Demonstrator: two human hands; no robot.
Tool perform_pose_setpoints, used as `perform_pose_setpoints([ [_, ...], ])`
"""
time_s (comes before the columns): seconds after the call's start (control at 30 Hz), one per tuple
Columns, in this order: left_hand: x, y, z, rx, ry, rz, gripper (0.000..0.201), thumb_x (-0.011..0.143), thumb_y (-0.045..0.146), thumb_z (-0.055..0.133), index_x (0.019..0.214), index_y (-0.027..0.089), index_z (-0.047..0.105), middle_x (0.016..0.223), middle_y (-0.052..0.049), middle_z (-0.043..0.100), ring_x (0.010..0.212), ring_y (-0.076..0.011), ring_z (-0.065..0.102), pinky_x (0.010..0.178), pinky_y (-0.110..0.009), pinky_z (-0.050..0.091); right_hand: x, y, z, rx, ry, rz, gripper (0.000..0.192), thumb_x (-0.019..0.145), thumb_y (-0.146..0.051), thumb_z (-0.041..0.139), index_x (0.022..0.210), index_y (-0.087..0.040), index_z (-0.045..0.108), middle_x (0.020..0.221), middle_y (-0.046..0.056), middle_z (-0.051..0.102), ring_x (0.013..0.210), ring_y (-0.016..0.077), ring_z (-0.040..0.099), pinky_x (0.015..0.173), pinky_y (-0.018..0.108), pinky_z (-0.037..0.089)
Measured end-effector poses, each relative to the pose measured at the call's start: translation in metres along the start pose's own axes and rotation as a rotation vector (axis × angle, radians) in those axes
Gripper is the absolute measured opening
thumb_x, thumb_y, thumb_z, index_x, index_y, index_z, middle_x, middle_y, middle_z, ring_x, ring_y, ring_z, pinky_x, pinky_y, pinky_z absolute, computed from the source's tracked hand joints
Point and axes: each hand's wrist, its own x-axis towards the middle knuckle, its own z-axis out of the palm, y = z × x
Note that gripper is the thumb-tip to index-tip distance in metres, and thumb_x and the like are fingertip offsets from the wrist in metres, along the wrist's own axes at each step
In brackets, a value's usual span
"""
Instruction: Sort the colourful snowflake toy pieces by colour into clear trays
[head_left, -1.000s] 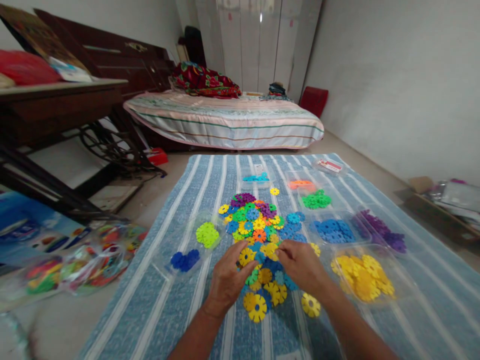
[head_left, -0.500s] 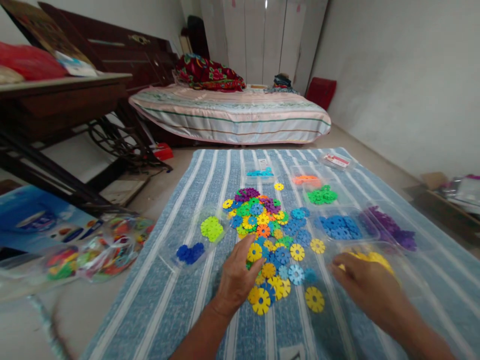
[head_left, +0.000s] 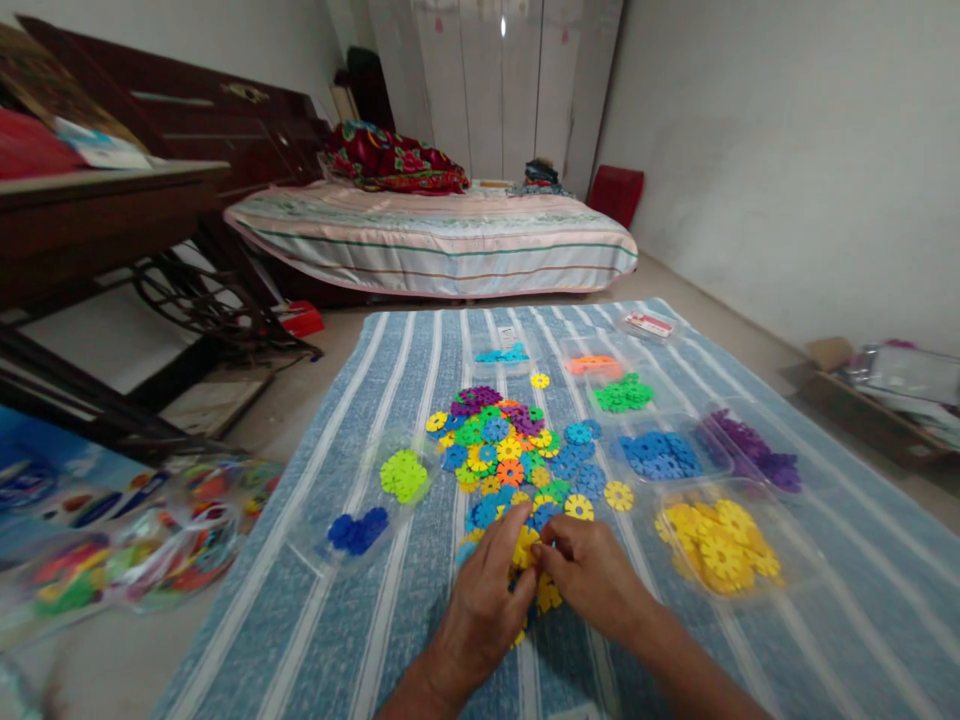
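Observation:
My left hand [head_left: 484, 605] is low over the near end of a mixed heap of toothed plastic discs [head_left: 510, 472], its thumb and fingers closed around a yellow flower-shaped disc [head_left: 526, 546]. My right hand [head_left: 596, 578] meets it from the right, its fingertips pinched at the same disc's edge. Both hands partly cover the near discs. On the right, yellow discs [head_left: 720, 545] fill a clear tub [head_left: 806, 570]. Behind it are blue discs [head_left: 660, 455] and purple discs [head_left: 754, 450]. A clear tray [head_left: 315, 565] at left holds lime discs [head_left: 405, 476] and dark blue discs [head_left: 358, 530].
Farther back on the striped cloth [head_left: 300, 640] stand tubs with green discs [head_left: 624, 393], orange discs [head_left: 595, 365] and light blue discs [head_left: 502, 354]. A flat clear box [head_left: 649, 323] lies at the far right. Bags of colourful pieces [head_left: 161, 540] rest on the floor at left.
My right hand has moved left from the yellow tub to my left hand, meeting it at the yellow disc. The view has shifted slightly right.

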Motion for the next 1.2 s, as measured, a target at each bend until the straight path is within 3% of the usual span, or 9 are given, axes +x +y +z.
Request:
perform_pose_setpoints([
  [0.2, -0.003, -0.006, 0.004, 0.056, 0.004, 0.053, 0.059, 0.082, 0.019, 0.052, 0.136, 0.02, 0.03, 0.128, -0.012, 0.056, 0.117, -0.0228, 0.054, 0.097, -0.039, 0.049, -0.003, 0.01, -0.003, 0.084, -0.019, 0.002, 0.02, 0.08, -0.026, 0.048, 0.063, -0.018, 0.056, 0.054, -0.005, 0.051, 0.052, 0.0092, 0.044, 0.049, 0.021, 0.027],
  [0.37, 0.001, -0.013, -0.001, 0.119, 0.044, 0.083, 0.049, 0.083, 0.025, 0.056, 0.129, 0.019, 0.041, 0.125, -0.013, 0.057, 0.116, -0.0239, 0.054, 0.095, -0.04, 0.05, -0.004, 0.018, -0.01, 0.119, 0.013, -0.018, 0.022, 0.081, -0.028, 0.047, 0.06, -0.019, 0.051, 0.052, -0.006, 0.048, 0.051, 0.0092, 0.044, 0.049, 0.02, 0.028],
  [0.53, 0.005, -0.021, -0.004, 0.166, 0.157, 0.037, 0.031, 0.085, 0.02, 0.051, 0.116, 0.017, 0.052, 0.117, -0.012, 0.062, 0.111, -0.0214, 0.058, 0.093, -0.037, 0.051, -0.007, 0.021, -0.019, 0.159, 0.0, 0.048, 0.024, 0.082, -0.031, 0.045, 0.06, -0.02, 0.048, 0.047, -0.007, 0.045, 0.046, 0.0093, 0.043, 0.048, 0.021, 0.031],
  [0.77, 0.004, -0.029, -0.004, 0.2, 0.18, -0.051, 0.02, 0.086, 0.021, 0.048, 0.103, 0.018, 0.06, 0.111, -0.01, 0.063, 0.105, -0.0207, 0.06, 0.091, -0.037, 0.052, -0.013, 0.025, -0.026, 0.135, 0.0, 0.09, 0.026, 0.081, -0.034, 0.042, 0.06, -0.021, 0.047, 0.045, -0.006, 0.046, 0.044, 0.0101, 0.042, 0.046, 0.022, 0.03],
  [1.2, 0.002, -0.03, 0.0, 0.244, 0.176, -0.041, 0.018, 0.086, 0.021, 0.048, 0.1, 0.017, 0.059, 0.112, -0.012, 0.061, 0.106, -0.0217, 0.058, 0.09, -0.037, 0.052, -0.047, 0.045, -0.095, -0.034, 0.222, 0.129, 0.039, 0.084, -0.047, 0.042, 0.053, -0.022, 0.045, 0.048, -0.004, 0.045, 0.046, 0.0111, 0.044, 0.049, 0.023, 0.036],
])
